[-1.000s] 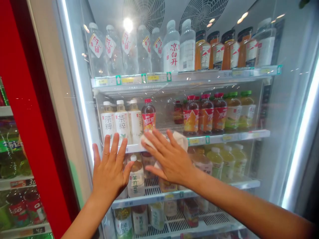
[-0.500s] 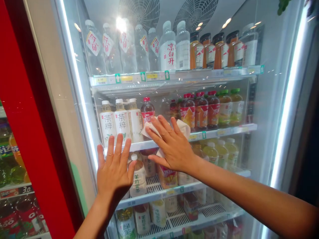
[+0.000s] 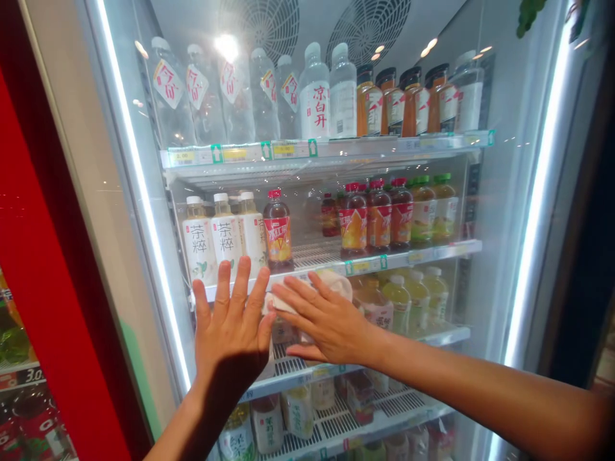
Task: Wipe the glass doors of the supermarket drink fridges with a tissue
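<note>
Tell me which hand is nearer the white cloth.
Right. The right hand lies over the white cloth; the left hand is spread to its left, thumb near the edge, contact unclear.

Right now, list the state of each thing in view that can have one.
Left hand: open, fingers spread
Right hand: open, fingers extended
White cloth: creased, under right hand
Glass door: seemingly shut
Light strips: lit
Red-capped bottles: upright, caps on
Clear top-shelf bottles: upright
</note>
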The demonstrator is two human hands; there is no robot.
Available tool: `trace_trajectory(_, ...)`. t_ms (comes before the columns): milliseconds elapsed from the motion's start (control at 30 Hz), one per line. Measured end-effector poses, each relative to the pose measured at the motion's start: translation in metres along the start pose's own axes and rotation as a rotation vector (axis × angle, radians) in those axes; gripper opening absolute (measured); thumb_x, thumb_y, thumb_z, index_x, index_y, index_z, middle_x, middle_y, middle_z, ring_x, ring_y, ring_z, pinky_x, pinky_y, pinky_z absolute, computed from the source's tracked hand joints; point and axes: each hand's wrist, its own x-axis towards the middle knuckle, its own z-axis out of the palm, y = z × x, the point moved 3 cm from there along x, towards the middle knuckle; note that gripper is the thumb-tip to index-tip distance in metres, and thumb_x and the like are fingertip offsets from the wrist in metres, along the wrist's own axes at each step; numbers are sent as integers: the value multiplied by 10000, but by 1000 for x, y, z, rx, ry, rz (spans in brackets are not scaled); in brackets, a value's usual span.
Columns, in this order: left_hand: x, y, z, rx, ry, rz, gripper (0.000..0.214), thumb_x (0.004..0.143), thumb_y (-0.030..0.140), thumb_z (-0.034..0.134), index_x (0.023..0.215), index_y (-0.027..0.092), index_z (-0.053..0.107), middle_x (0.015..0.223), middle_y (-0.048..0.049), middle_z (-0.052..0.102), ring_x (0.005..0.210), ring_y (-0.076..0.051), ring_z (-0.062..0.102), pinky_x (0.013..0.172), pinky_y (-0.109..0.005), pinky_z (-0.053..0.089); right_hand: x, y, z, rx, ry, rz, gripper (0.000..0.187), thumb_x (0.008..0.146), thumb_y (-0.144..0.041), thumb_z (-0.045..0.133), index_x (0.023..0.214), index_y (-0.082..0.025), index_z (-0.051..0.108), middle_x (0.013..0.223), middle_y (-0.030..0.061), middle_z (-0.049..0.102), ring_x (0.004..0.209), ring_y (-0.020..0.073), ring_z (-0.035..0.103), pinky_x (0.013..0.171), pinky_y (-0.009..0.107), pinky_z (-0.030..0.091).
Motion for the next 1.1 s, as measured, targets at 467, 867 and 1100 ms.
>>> trace_trajectory(467, 0, 15, 24, 0, -23, -4, 691, 985, 336, 540, 1605, 181, 277, 1675, -70, 231, 1599, -238, 83, 1318, -525, 15, -31, -24, 12, -41, 108, 517, 751, 1039, -400, 395, 1653, -168, 28, 1738, 78, -9, 1611, 288, 11, 1301, 581, 57)
trace_trajectory(867, -13, 16, 25, -6, 38, 3, 653, 977, 303, 556, 1579, 164, 343, 1654, -90, 279, 1593, -257, 119, 1314, -530, 61, -14, -32, 18, -79, 210, 808, 719, 1048, -317, 386, 1655, -242, 8, 1745, 63, 10, 1612, 285, 8, 1275, 637, 98)
trace_trajectory(1100, -14, 15, 26, -14, 27, -3, 684, 971, 317, 573, 1589, 178, 316, 1656, -81, 272, 1592, -246, 106, 1316, -514, 44, -39, -73, 32, -55, 171, 864, 733, 1035, -295, 420, 1655, -189, 46, 1742, 87, -22, 1610, 306, 0, 1277, 635, 105)
